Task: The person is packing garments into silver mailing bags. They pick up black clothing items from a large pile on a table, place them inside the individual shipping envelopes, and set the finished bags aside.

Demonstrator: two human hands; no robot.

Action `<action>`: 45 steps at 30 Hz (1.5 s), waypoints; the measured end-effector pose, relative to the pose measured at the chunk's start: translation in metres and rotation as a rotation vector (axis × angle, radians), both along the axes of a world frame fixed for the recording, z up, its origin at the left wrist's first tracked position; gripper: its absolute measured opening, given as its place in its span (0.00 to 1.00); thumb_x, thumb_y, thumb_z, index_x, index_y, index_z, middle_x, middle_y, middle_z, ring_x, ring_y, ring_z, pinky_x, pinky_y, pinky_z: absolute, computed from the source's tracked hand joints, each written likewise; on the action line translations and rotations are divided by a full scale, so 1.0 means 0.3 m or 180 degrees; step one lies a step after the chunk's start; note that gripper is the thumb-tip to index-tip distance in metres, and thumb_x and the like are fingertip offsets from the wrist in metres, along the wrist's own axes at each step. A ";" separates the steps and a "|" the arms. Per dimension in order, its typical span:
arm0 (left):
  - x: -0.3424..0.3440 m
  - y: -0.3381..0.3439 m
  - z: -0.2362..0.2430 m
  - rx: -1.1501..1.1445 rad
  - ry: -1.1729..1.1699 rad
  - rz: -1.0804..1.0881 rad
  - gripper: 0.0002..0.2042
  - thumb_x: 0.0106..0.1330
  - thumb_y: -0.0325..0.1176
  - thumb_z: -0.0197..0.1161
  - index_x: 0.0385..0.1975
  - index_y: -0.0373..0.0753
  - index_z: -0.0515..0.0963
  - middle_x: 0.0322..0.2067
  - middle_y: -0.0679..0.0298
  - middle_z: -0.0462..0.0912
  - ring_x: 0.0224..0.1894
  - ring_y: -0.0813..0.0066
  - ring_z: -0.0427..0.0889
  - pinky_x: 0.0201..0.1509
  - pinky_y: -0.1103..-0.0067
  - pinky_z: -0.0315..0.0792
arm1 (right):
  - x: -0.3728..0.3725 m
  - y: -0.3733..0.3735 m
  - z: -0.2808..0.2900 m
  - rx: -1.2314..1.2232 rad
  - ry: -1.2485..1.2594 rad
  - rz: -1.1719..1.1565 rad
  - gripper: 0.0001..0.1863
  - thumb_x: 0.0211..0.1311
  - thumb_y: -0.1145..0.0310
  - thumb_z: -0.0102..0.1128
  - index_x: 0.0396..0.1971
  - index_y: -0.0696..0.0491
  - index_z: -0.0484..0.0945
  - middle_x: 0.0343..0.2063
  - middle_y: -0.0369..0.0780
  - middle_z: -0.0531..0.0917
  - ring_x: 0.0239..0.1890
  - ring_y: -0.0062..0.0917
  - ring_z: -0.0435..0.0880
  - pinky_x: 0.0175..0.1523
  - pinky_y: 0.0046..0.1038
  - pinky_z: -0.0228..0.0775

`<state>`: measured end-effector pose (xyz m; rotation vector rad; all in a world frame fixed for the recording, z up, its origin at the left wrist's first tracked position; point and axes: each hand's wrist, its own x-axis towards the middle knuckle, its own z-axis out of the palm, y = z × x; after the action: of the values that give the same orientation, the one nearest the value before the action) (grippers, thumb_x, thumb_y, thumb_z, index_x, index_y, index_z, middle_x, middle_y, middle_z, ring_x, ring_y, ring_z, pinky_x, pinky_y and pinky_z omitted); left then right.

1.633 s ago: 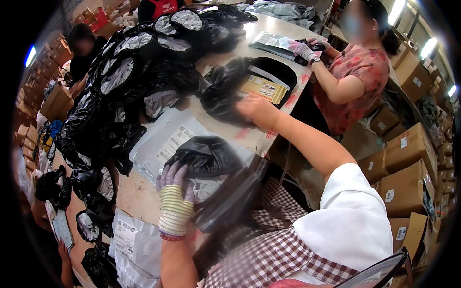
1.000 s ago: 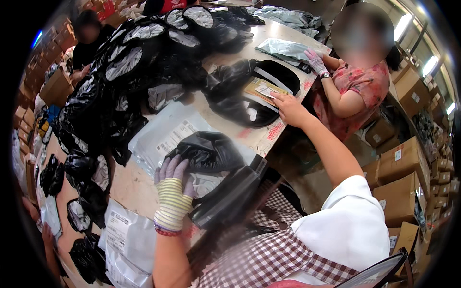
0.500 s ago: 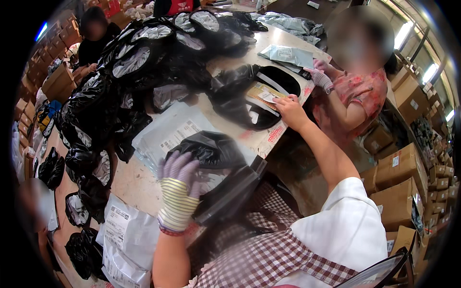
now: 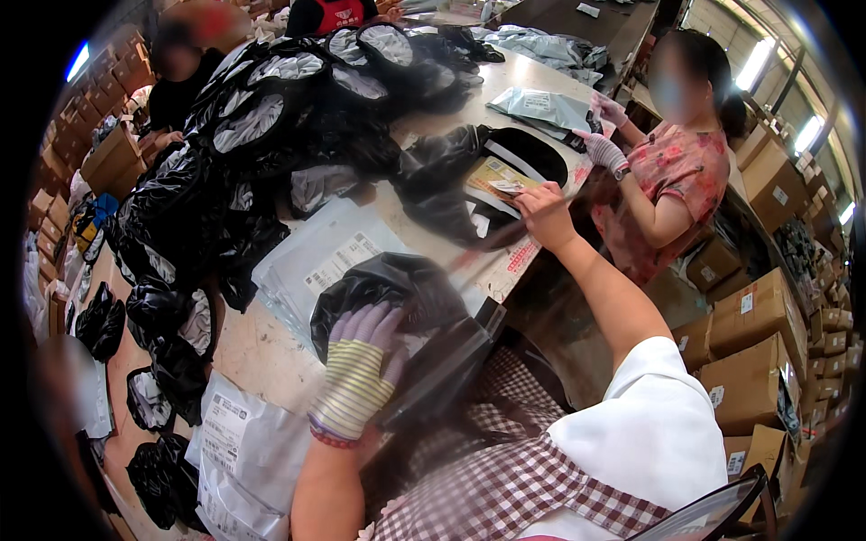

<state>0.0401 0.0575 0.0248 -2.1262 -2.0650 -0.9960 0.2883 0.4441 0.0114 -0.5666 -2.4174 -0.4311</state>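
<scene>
My left hand (image 4: pixel 361 361), in a striped purple and yellow glove, lies with outstretched fingers against a bundle of shiny black material (image 4: pixel 383 275) near the table edge. Below the bundle is a dark plastic bag (image 4: pixel 442 356), partly covered. To the right, my bare right hand (image 4: pixel 546 215) pinches a small card at the edge of a stack of yellowish printed cards (image 4: pixel 496 176). These cards lie on a black item with a white band (image 4: pixel 541 153). Flat grey plastic mailing bags (image 4: pixel 298 252) with labels rest just beyond the left hand.
A big heap of black items with whitish insides (image 4: pixel 262 117) covers the table's far left. Filled grey mailers (image 4: pixel 230 442) lie at the near left. A co-worker (image 4: pixel 663 171) in gloves handles a grey mailer (image 4: pixel 541 106) at right. Cardboard boxes (image 4: pixel 749 307) stand beyond the table's right side.
My left hand has moved right, its fingers reaching farther onto the black bundle, whose top now bulges more to the left. My right hand stays at the cards, its fingers slightly shifted.
</scene>
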 end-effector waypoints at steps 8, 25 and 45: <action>0.013 -0.010 0.007 0.0022 0.0206 0.0082 0.28 0.64 0.35 0.68 0.66 0.41 0.75 0.67 0.56 0.76 0.69 0.51 0.72 0.76 0.56 0.59 | -0.069 -0.060 0.163 -0.0687 -0.0232 -0.0408 0.10 0.55 0.65 0.76 0.21 0.55 0.86 0.24 0.42 0.87 0.32 0.36 0.86 0.56 0.38 0.71; -0.040 -0.020 -0.053 0.0128 -0.0103 0.0344 0.18 0.73 0.34 0.56 0.59 0.39 0.81 0.62 0.55 0.81 0.66 0.52 0.76 0.73 0.57 0.62 | -0.215 -0.817 0.232 -0.0378 0.0002 0.1934 0.11 0.58 0.65 0.77 0.29 0.56 0.84 0.44 0.42 0.88 0.45 0.34 0.90 0.58 0.39 0.83; -0.069 -0.151 0.115 -0.0156 -0.1720 0.2225 0.07 0.61 0.25 0.63 0.37 0.33 0.75 0.28 0.64 0.74 0.31 0.74 0.71 0.37 0.74 0.71 | -0.308 -0.923 0.049 -0.0818 -0.0268 0.1200 0.25 0.61 0.61 0.69 0.56 0.57 0.83 0.56 0.52 0.83 0.53 0.40 0.81 0.52 0.40 0.73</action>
<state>0.0196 0.0121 0.0594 -1.0163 -2.7593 -1.4765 0.1959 0.1671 0.0262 -0.1891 -2.6032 0.0161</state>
